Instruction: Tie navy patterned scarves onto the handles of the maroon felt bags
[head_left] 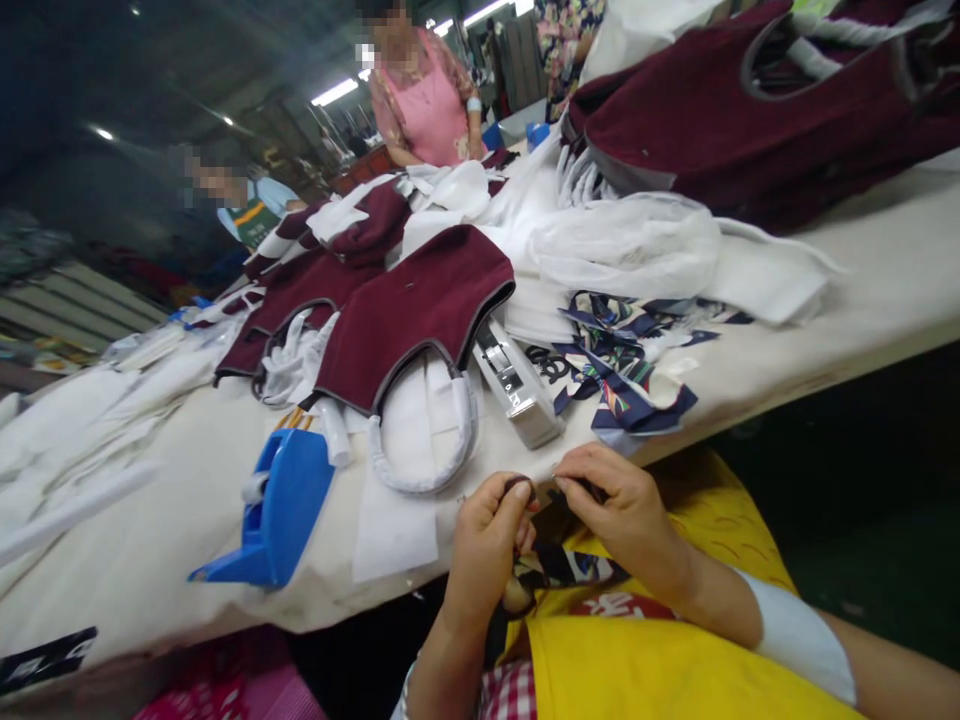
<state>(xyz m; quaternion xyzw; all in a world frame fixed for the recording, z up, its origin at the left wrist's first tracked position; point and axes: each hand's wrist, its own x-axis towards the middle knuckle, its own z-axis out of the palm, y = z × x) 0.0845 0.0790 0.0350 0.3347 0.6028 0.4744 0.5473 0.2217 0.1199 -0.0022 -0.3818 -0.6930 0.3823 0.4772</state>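
My left hand [484,530] is closed, thumb on top, on a small dark piece of fabric [521,484] at the table's front edge. Just to the right, my right hand [619,505] pinches thumb and forefinger together. Something tiny sits at those fingertips, too small to name. Below the hands, over my yellow apron [637,665], lies a patterned fabric strip [581,567]. Beyond the hands on the table are a maroon bag [427,300] with a white-wrapped handle, a tape dispenser [517,390] and several navy patterned scarves [637,390].
A blue tape dispenser [281,510] stands at the left on the cloth-covered table [187,450]. More maroon bags [720,110] are piled at the back right beside white wrapping material [630,240]. Across the table is a person in a pink apron [435,110]; another person [255,205] is farther left.
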